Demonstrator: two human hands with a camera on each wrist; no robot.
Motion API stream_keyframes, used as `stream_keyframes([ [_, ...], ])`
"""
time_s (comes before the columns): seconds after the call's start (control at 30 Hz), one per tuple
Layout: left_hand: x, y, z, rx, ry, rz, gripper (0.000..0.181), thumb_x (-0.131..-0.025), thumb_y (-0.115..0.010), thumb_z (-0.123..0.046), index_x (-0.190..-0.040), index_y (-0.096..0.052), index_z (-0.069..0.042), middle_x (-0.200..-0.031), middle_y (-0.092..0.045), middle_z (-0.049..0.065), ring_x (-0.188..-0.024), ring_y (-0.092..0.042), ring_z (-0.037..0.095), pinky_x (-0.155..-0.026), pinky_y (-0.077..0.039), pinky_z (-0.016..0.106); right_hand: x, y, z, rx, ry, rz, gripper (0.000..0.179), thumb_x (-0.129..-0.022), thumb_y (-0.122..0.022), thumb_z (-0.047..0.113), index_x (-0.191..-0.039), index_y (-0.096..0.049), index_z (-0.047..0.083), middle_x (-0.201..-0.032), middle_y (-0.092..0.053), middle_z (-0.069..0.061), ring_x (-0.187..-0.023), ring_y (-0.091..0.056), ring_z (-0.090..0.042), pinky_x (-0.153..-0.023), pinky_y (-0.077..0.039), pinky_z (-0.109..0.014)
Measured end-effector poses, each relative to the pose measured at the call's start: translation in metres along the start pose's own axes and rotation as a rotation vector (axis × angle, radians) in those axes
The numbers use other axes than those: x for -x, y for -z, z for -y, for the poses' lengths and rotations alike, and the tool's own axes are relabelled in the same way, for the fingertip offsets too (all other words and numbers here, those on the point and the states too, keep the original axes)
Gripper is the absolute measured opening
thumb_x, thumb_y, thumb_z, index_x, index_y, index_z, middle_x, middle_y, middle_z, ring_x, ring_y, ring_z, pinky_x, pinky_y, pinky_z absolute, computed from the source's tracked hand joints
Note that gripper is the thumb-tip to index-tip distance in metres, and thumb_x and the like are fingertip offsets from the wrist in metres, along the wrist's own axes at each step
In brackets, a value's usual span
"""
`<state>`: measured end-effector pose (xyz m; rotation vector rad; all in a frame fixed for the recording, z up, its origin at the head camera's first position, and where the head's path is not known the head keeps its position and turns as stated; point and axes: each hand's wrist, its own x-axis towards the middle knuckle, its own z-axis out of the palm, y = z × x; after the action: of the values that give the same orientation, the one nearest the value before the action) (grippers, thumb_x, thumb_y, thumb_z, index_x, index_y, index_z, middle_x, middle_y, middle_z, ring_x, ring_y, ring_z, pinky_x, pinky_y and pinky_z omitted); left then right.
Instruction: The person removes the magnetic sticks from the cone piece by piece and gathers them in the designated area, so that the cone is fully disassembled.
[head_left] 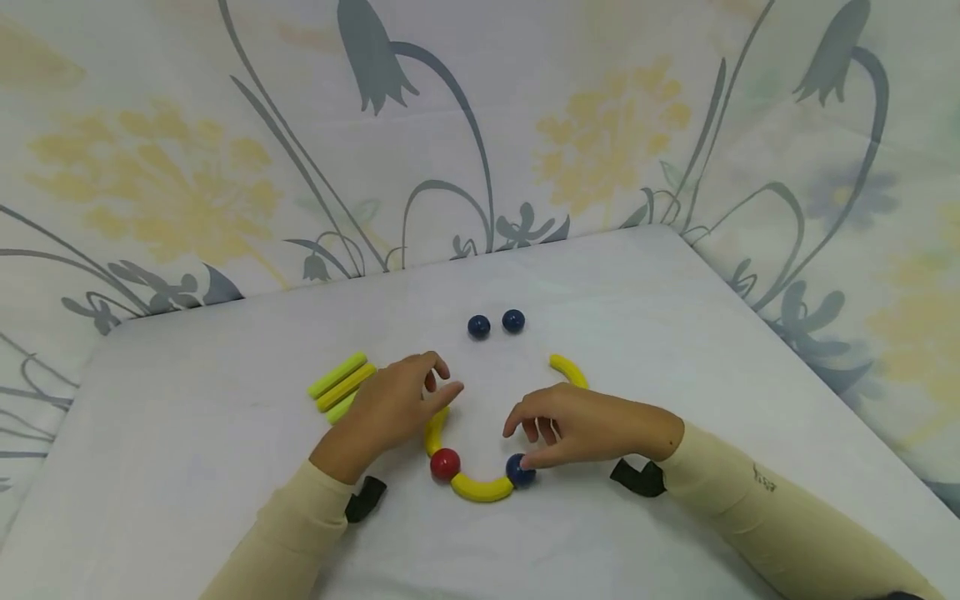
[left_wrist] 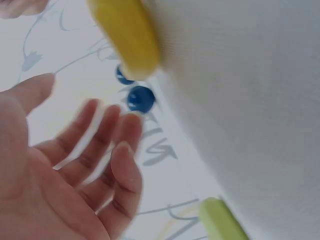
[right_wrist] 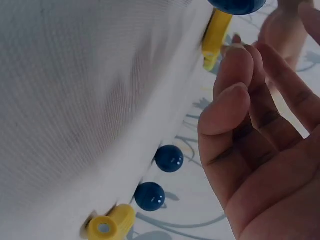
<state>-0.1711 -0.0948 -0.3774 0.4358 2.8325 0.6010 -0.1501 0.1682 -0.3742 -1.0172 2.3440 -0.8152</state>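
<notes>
My left hand (head_left: 397,404) hovers with relaxed fingers over a yellow curved rod (head_left: 434,435), partly hiding it. In the left wrist view nothing lies in its palm. That rod meets a red ball (head_left: 446,465), followed by a second yellow curved rod (head_left: 482,489) and a blue ball (head_left: 519,478). Over this blue ball is the thumb of my right hand (head_left: 581,423); whether they touch I cannot tell. Loosely bent, the right fingers hold nothing in the right wrist view. Beyond the right hand lies another yellow curved rod (head_left: 568,369), partly covered by it.
Two loose blue balls (head_left: 478,327) (head_left: 513,321) sit farther back on the white tabletop (head_left: 225,417). Several straight yellow and yellow-green sticks (head_left: 337,376) lie side by side by the left hand. Flower-patterned cloth (head_left: 465,167) rises behind the table.
</notes>
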Motion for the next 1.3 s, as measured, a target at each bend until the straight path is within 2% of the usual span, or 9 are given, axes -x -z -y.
stream_keyframes([
  [0.1,0.004,0.004,-0.006,0.037,-0.112,-0.048,0.021,-0.092,-0.071,-0.041,-0.101,-0.067,-0.023,-0.092,-0.063,-0.006,-0.084,-0.057,0.013,-0.074,-0.051,0.027,0.001,-0.001,0.000,-0.001,0.015,0.023,0.034,-0.087,-0.079,0.032,-0.116,-0.068,0.018,-0.088,-0.063,0.005,-0.071,-0.054,-0.003,-0.065,-0.049,-0.019],
  [0.17,0.008,0.005,-0.009,0.060,-0.199,-0.041,0.014,-0.092,-0.072,-0.038,-0.096,-0.068,-0.024,-0.090,-0.062,-0.010,-0.088,-0.057,0.012,-0.079,-0.051,0.027,0.001,-0.002,0.000,-0.003,0.018,0.033,0.035,-0.086,-0.080,0.032,-0.116,-0.068,0.018,-0.087,-0.063,0.006,-0.069,-0.054,-0.002,-0.065,-0.049,-0.019],
  [0.3,0.014,0.002,-0.012,0.090,-0.358,0.018,0.009,-0.092,-0.073,-0.034,-0.091,-0.070,-0.025,-0.087,-0.063,-0.015,-0.089,-0.061,0.010,-0.085,-0.051,0.030,0.002,-0.004,-0.002,0.002,0.014,0.053,0.036,-0.084,-0.081,0.031,-0.115,-0.068,0.018,-0.085,-0.063,0.007,-0.068,-0.053,-0.001,-0.064,-0.048,-0.018],
  [0.4,0.018,0.000,-0.015,0.110,-0.421,0.084,0.009,-0.091,-0.074,-0.034,-0.091,-0.072,-0.025,-0.086,-0.065,-0.017,-0.088,-0.062,0.008,-0.089,-0.049,0.032,0.003,-0.006,-0.002,0.005,0.014,0.061,0.035,-0.084,-0.081,0.030,-0.115,-0.068,0.018,-0.084,-0.062,0.007,-0.068,-0.053,-0.001,-0.065,-0.048,-0.017],
  [0.47,0.019,-0.001,-0.017,0.121,-0.436,0.141,0.012,-0.089,-0.075,-0.036,-0.093,-0.073,-0.024,-0.088,-0.066,-0.017,-0.087,-0.062,0.008,-0.087,-0.049,0.030,0.003,-0.007,-0.003,0.006,0.015,0.063,0.035,-0.085,-0.081,0.029,-0.115,-0.068,0.018,-0.083,-0.062,0.008,-0.068,-0.053,-0.001,-0.065,-0.048,-0.017],
  [0.6,0.021,-0.002,-0.021,0.153,-0.416,0.272,0.019,-0.085,-0.079,-0.038,-0.097,-0.074,-0.024,-0.092,-0.067,-0.013,-0.081,-0.061,0.007,-0.076,-0.051,0.022,0.004,-0.007,-0.004,0.000,0.024,0.068,0.033,-0.085,-0.081,0.027,-0.113,-0.068,0.019,-0.082,-0.060,0.009,-0.068,-0.052,-0.002,-0.065,-0.047,-0.017],
  [0.7,0.023,-0.004,-0.021,0.151,-0.407,0.329,0.022,-0.082,-0.082,-0.038,-0.097,-0.074,-0.024,-0.092,-0.066,-0.013,-0.077,-0.061,0.006,-0.072,-0.051,0.020,0.002,-0.009,-0.005,-0.008,0.032,0.073,0.031,-0.084,-0.082,0.027,-0.112,-0.068,0.020,-0.081,-0.059,0.009,-0.068,-0.052,-0.003,-0.065,-0.046,-0.016],
  [1.03,0.025,-0.013,-0.020,0.075,-0.480,0.351,0.022,-0.077,-0.087,-0.032,-0.089,-0.073,-0.022,-0.080,-0.062,-0.012,-0.071,-0.053,0.000,-0.069,-0.046,0.017,0.000,-0.014,-0.009,-0.009,0.041,0.095,0.028,-0.086,-0.080,0.025,-0.111,-0.068,0.019,-0.080,-0.060,0.010,-0.068,-0.050,0.004,-0.066,-0.047,-0.015],
  [1.3,0.022,-0.020,-0.020,0.052,-0.455,0.388,0.015,-0.078,-0.087,-0.027,-0.082,-0.074,-0.021,-0.071,-0.061,-0.018,-0.067,-0.051,-0.002,-0.065,-0.046,0.016,-0.001,-0.015,-0.010,-0.047,0.042,0.110,0.026,-0.088,-0.078,0.023,-0.111,-0.068,0.017,-0.077,-0.059,0.015,-0.066,-0.051,0.005,-0.064,-0.048,-0.016],
])
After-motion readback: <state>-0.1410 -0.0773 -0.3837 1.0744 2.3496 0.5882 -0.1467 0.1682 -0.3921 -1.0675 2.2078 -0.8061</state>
